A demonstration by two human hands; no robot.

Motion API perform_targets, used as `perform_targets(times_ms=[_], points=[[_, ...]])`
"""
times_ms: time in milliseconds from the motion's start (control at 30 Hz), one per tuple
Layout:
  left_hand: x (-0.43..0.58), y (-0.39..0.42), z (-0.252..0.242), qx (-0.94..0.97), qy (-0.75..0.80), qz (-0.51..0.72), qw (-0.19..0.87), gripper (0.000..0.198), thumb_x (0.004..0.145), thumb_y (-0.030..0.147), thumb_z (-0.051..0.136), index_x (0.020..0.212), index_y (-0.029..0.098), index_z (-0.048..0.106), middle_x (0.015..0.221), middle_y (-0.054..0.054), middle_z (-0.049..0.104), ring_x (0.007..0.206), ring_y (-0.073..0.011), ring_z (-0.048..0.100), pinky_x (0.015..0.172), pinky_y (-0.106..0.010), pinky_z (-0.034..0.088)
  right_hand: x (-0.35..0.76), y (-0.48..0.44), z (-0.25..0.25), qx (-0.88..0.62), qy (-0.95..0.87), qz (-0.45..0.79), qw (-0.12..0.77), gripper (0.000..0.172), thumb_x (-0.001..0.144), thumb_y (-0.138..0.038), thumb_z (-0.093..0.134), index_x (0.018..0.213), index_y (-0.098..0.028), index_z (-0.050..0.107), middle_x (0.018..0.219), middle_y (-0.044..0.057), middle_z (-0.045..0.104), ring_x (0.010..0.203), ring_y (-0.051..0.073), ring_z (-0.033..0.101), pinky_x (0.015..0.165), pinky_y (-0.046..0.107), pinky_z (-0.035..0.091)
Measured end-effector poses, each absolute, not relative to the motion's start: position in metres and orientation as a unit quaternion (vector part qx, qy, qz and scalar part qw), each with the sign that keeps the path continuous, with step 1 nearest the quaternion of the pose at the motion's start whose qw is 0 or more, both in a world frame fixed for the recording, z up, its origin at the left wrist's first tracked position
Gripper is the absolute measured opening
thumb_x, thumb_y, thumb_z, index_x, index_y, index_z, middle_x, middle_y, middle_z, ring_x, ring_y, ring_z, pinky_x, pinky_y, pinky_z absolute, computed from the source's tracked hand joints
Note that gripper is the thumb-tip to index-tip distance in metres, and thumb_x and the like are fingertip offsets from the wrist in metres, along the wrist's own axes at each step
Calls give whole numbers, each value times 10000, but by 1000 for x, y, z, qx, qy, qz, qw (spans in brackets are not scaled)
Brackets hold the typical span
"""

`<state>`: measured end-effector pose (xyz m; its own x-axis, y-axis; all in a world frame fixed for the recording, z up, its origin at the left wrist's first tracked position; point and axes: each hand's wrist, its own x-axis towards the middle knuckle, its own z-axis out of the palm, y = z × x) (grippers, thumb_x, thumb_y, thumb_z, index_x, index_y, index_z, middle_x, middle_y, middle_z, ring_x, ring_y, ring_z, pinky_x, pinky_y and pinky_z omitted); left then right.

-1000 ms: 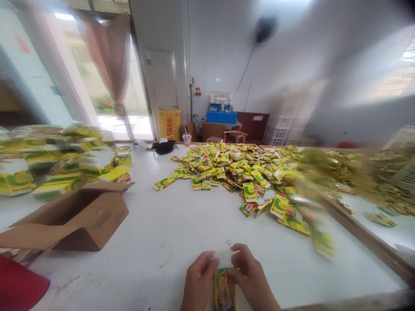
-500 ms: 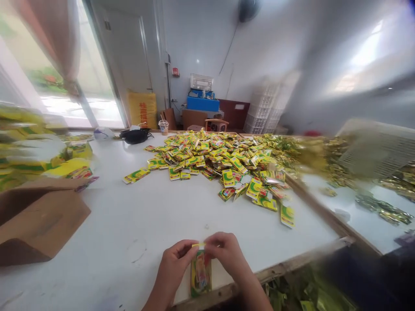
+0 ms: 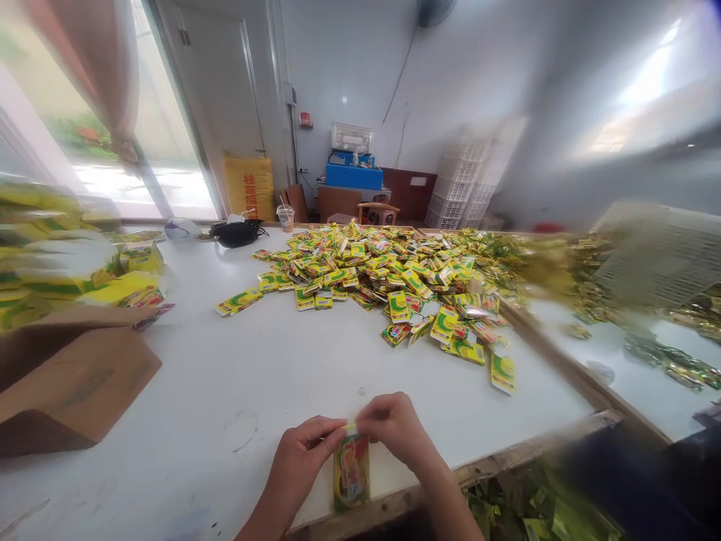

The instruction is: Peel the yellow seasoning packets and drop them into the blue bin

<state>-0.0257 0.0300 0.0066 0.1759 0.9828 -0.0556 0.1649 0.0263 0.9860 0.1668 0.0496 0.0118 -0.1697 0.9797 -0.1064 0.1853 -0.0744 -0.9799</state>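
White tabletop point(image 3: 270, 376) fills the head view, and a heap of yellow-green sachets point(image 3: 383, 278) is spread across its far half. Over the near edge, the left hand point(image 3: 301, 458) and right hand point(image 3: 394, 428) each pinch the top edge of a small yellow-green packet point(image 3: 351, 473) between closed fingertips. At left lies a cardboard box point(image 3: 73, 376) with its flap open and its inside hidden. Bulging yellow bags point(image 3: 56, 263) sit behind it. White crates point(image 3: 456, 188) stand stacked by the far wall, their contents unclear.
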Motion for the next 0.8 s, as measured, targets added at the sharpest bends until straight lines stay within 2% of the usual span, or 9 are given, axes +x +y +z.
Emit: perform_targets(times_ms=[167,267,367,533,800], points=[[-30,28,-7,602,493,412,474,261,822,381,683,1046,280,770,920,-46,754,879,-231,684,765,-286,564,170,39,16,-504,-592,502,378,85,686,-175,710,758,-184,753,675,1,695,627,166,633,579,250,483],[-32,25,-18,608,461,426,486,320,809,355,704,1124,301,732,971,-42,744,893,-229,688,775,-293,575,171,32,12,-494,-596,497,391,204,630,-124,765,814,-204,727,706,-32,669,626,149,635,569,223,477],[-30,22,-27,616,431,428,501,334,786,336,731,1119,304,733,1016,-42,738,875,-230,699,760,-300,586,171,27,6,-491,-594,483,417,213,640,-86,757,804,-212,709,726,-41,650,665,143,637,600,216,483],[-27,16,-24,606,460,445,473,404,792,335,721,1193,312,689,915,-17,729,769,-185,688,713,-275,587,168,22,-1,-486,-588,471,443,221,673,-64,731,829,-219,704,760,-35,639,705,152,635,624,229,494],[-25,4,-12,621,452,421,483,331,831,321,676,1161,304,700,1064,-43,716,907,-227,686,768,-293,582,160,12,-1,-473,-585,454,477,264,712,-11,659,855,-229,696,846,-29,655,786,149,636,668,226,501]])
